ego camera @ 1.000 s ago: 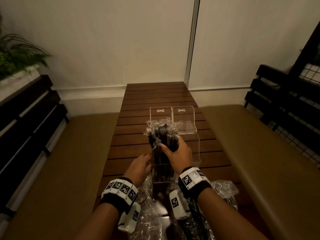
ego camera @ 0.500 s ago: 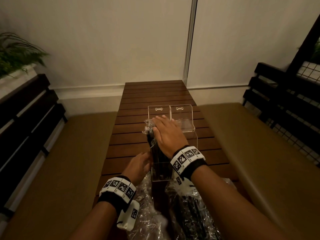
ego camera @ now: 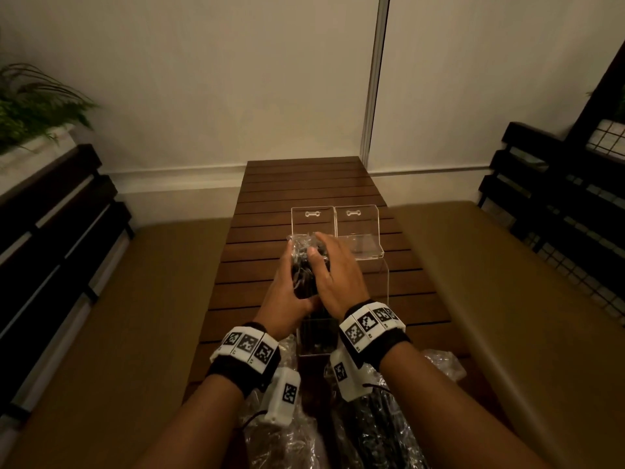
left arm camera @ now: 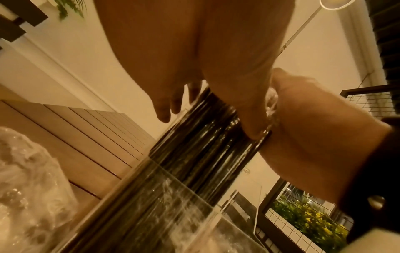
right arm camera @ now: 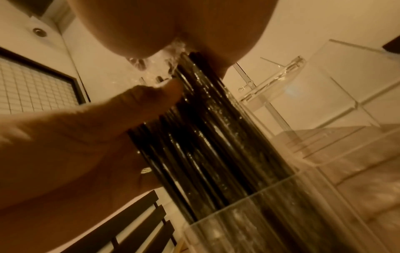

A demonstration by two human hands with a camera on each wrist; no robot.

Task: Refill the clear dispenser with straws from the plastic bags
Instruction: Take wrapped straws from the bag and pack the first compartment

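Note:
A clear two-compartment dispenser point(ego camera: 375, 255) stands on the slatted wooden table point(ego camera: 304, 184) with both lids tipped up at the back. A plastic-wrapped bundle of black straws point(ego camera: 304, 275) stands upright in its left compartment, its upper half above the rim. My left hand point(ego camera: 291, 272) grips the bundle from the left, fingers curled round it. My right hand point(ego camera: 324, 255) holds the bundle's top from the right, thumb on the crinkled plastic. The left wrist view shows the straws point(left arm camera: 205, 145) running down into the dispenser; the right wrist view shows the straws point(right arm camera: 205, 137) and the empty right compartment point(right arm camera: 324, 102).
Near the table's front edge lie a bag with black straws point(ego camera: 372, 434) and crumpled clear plastic point(ego camera: 280, 441), under my forearms. Padded benches flank the table at left point(ego camera: 135, 316) and right point(ego camera: 507, 299). A plant point(ego camera: 30, 106) sits far left.
My left hand rose from beside the dispenser's base and took hold of the bundle's left side. My right hand slid from the bundle's middle up to its top.

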